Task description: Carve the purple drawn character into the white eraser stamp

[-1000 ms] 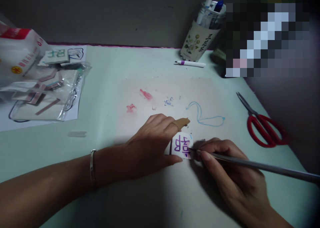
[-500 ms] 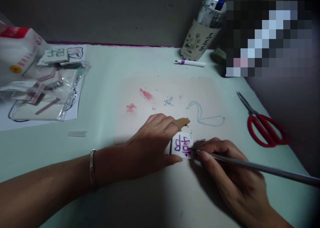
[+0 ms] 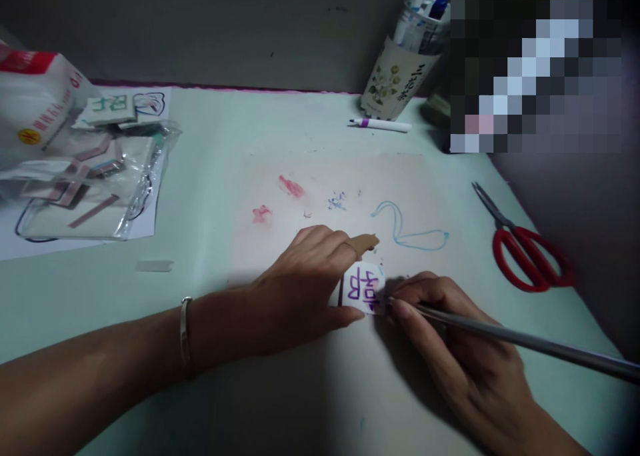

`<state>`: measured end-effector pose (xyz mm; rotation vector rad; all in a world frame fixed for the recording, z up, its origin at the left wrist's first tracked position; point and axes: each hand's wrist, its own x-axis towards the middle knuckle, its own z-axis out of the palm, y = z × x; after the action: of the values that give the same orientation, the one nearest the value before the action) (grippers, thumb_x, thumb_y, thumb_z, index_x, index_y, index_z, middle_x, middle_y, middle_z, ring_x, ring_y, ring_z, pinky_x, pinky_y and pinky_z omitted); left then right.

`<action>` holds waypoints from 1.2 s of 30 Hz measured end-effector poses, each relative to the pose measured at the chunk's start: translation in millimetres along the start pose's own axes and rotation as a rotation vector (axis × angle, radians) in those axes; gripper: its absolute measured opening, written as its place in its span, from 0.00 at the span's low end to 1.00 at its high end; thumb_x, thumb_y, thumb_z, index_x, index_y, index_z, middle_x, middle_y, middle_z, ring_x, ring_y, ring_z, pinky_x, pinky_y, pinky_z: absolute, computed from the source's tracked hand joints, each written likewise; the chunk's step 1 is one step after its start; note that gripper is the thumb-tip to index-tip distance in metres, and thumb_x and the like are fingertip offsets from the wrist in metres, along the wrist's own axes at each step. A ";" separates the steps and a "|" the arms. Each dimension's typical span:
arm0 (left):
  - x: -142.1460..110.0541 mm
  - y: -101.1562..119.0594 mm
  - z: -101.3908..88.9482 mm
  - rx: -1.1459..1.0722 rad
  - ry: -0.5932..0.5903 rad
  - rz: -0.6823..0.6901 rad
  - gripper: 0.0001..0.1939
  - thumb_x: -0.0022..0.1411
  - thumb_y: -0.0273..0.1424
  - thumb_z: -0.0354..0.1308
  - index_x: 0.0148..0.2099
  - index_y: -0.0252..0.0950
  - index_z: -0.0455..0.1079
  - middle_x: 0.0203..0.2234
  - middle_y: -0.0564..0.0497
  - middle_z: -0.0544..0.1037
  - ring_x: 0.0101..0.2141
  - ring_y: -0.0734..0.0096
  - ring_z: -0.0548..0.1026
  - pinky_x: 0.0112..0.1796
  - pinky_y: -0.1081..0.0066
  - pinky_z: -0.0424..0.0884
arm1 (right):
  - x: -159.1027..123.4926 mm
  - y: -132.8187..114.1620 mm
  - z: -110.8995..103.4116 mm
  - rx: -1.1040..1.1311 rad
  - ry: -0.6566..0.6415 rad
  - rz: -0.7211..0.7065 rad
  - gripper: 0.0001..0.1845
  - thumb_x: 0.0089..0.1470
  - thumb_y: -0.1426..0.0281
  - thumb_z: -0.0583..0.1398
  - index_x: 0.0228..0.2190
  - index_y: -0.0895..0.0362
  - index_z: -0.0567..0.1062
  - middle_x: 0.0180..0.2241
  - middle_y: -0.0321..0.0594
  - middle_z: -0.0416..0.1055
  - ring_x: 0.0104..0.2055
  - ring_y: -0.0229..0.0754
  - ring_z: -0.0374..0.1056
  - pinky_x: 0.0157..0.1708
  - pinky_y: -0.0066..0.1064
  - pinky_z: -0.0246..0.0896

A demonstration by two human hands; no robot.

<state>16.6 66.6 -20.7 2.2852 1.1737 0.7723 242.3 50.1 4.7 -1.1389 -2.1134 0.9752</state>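
My left hand (image 3: 310, 276) pinches a small white eraser block (image 3: 356, 284) against the mat, thumb at the near edge and fingers along the far edge. Purple characters are drawn on its top face. One of these fingers wears a tan bandage (image 3: 364, 244). My right hand (image 3: 450, 336) grips a slim metal craft knife (image 3: 505, 333) like a pen. Its tip is at the right edge of the eraser, beside the purple lines. Blur and shadow hide whether the blade touches the surface.
The pale mat (image 3: 300, 389) bears red smudges and a blue outline drawing. Red-handled scissors (image 3: 525, 249) lie at right. A purple marker (image 3: 383, 125) rests before a pen jar (image 3: 400, 76). Plastic bags (image 3: 95, 183) and a lettered block (image 3: 110, 108) are at left, near a clear strip (image 3: 155, 266).
The knife tip has drawn back slightly right from the purple lines to the eraser's edge, and its handle has tilted a little. My left hand keeps its hold on the eraser.
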 end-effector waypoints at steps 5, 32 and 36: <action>0.4 0.8 0.7 -0.011 0.006 0.011 0.37 0.56 0.36 0.70 0.64 0.32 0.59 0.46 0.46 0.75 0.47 0.58 0.70 0.51 0.60 0.65 | 0.6 -1.6 -2.2 0.011 -0.025 0.026 0.06 0.66 0.76 0.55 0.39 0.52 0.69 0.35 0.34 0.68 0.35 0.36 0.66 0.35 0.30 0.61; 0.9 1.0 0.9 -0.015 0.021 0.002 0.36 0.56 0.36 0.69 0.63 0.33 0.60 0.44 0.44 0.75 0.46 0.55 0.71 0.49 0.57 0.68 | -0.9 -3.2 -0.1 0.042 -0.012 0.095 0.04 0.66 0.72 0.57 0.37 0.51 0.70 0.32 0.34 0.71 0.33 0.37 0.68 0.30 0.29 0.62; 1.0 1.6 1.1 -0.003 0.019 -0.003 0.34 0.58 0.36 0.67 0.63 0.34 0.60 0.44 0.44 0.75 0.46 0.55 0.71 0.48 0.57 0.68 | -3.4 -4.0 -1.3 0.003 -0.034 0.111 0.03 0.66 0.71 0.57 0.37 0.52 0.70 0.35 0.37 0.72 0.37 0.40 0.71 0.32 0.31 0.64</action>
<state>18.8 66.5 -20.3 2.2776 1.1841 0.7962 243.0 46.1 8.3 -1.2584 -2.0932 1.0539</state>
